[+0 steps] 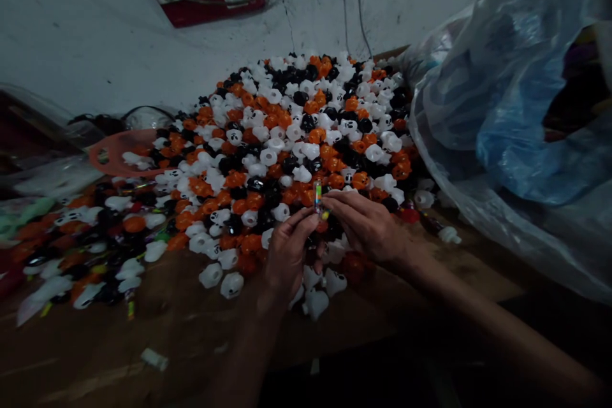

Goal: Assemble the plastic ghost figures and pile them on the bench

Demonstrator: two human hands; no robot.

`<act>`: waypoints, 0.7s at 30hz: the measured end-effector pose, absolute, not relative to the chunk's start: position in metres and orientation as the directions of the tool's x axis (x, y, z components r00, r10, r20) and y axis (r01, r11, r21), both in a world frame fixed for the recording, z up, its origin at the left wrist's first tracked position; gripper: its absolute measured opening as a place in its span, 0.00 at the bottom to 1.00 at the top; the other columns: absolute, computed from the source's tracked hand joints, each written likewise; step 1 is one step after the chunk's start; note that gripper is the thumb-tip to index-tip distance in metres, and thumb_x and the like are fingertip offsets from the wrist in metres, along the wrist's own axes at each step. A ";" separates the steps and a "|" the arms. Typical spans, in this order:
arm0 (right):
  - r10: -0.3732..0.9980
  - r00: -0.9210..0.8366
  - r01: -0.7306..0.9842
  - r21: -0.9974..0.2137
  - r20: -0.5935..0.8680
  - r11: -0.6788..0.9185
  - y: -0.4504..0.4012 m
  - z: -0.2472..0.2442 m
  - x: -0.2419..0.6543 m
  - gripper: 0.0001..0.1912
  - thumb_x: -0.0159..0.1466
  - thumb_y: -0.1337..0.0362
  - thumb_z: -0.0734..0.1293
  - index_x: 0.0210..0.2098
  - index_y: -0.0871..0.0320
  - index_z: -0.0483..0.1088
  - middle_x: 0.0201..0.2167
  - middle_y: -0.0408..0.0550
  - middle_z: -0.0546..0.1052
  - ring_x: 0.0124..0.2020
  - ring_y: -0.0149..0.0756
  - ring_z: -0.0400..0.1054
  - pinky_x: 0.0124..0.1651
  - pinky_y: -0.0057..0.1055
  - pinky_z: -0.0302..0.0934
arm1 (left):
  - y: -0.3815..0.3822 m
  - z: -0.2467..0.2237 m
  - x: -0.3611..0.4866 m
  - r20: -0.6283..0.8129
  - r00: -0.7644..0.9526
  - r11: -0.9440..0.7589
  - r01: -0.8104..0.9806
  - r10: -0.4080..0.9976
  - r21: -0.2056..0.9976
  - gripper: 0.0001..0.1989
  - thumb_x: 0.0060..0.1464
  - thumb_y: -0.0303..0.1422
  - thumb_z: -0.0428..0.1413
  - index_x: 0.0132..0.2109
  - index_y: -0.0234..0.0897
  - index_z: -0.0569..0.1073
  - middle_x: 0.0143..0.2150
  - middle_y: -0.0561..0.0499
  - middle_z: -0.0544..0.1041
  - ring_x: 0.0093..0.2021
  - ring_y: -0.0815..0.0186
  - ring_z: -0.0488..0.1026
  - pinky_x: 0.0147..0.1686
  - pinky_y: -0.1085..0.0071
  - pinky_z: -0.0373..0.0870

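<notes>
A small clear tube [318, 194] with green and blue contents stands upright between my two hands, in front of the pile. My left hand [289, 252] is closed, its thumb and fingers pinching the lower end of the tube. From the right, my right hand [368, 224] meets the same spot, its fingers pressed together at the tube's base. A tiny yellow piece [326, 214] shows just under the right fingertips; what it belongs to is too small to tell. White ghost-shaped pieces [315, 301] lie below the hands.
A large heap of white, orange and black Halloween figures [272, 121] covers the table [191, 344] up to the wall. An orange basket [125, 152] lies at left near more finished-looking pieces [90, 268]. Big plastic bags [521, 134] bulge at right. A calendar [215, 6] hangs above.
</notes>
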State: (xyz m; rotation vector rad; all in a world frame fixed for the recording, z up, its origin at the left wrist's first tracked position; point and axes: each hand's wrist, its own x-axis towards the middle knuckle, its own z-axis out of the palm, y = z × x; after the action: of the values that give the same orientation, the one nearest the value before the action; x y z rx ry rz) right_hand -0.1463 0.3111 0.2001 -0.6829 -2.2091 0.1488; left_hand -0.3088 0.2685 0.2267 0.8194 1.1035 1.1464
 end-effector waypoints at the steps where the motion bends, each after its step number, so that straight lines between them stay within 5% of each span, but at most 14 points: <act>1: 0.516 -0.528 0.441 -0.302 0.674 0.845 0.310 0.196 -0.148 0.22 0.65 0.74 0.55 0.58 0.64 0.59 0.53 0.60 0.67 0.54 0.42 0.62 0.52 0.40 0.64 | 0.268 0.224 -0.308 -0.220 0.000 0.214 -0.240 0.975 0.947 0.16 0.50 0.39 0.57 0.44 0.34 0.72 0.22 0.55 0.66 0.15 0.72 0.61 0.09 0.77 0.58; 6: 0.567 -0.528 0.478 -0.331 0.632 0.814 0.303 0.190 -0.165 0.23 0.66 0.70 0.54 0.60 0.64 0.54 0.47 0.59 0.69 0.48 0.41 0.66 0.44 0.35 0.67 | 0.270 0.209 -0.310 -0.105 -0.193 0.091 -0.079 0.976 0.993 0.15 0.50 0.42 0.58 0.40 0.36 0.73 0.22 0.56 0.68 0.15 0.73 0.61 0.11 0.78 0.58; 12: 0.724 -0.294 0.699 -0.377 0.623 0.608 0.298 0.189 -0.200 0.10 0.67 0.68 0.54 0.42 0.61 0.65 0.32 0.50 0.69 0.30 0.34 0.65 0.28 0.27 0.58 | 0.277 0.206 -0.302 -0.068 -0.342 -0.038 -0.295 0.937 0.955 0.10 0.50 0.37 0.58 0.36 0.34 0.72 0.31 0.54 0.74 0.28 0.73 0.70 0.28 0.79 0.68; 15: 0.750 -0.220 0.726 -0.408 0.623 0.553 0.301 0.188 -0.208 0.09 0.67 0.65 0.56 0.32 0.60 0.63 0.28 0.48 0.67 0.26 0.34 0.63 0.25 0.29 0.55 | 0.278 0.214 -0.304 -0.105 -0.350 -0.049 -0.405 0.931 0.913 0.10 0.51 0.36 0.58 0.36 0.36 0.68 0.24 0.57 0.70 0.21 0.73 0.66 0.20 0.80 0.64; 21: 0.755 -0.188 0.586 -0.545 0.628 0.600 0.283 0.211 -0.178 0.09 0.65 0.60 0.61 0.42 0.55 0.67 0.36 0.52 0.72 0.33 0.40 0.68 0.34 0.36 0.61 | 0.271 0.223 -0.342 -0.166 -0.288 0.053 -0.362 0.943 0.930 0.13 0.50 0.39 0.59 0.33 0.33 0.68 0.19 0.57 0.65 0.15 0.74 0.60 0.13 0.79 0.59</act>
State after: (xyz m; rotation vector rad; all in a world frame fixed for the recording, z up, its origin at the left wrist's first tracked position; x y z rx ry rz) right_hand -0.1783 0.2830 0.2110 -1.0764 -1.8818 0.2243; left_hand -0.3425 0.2713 0.2230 0.6903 1.2063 1.4966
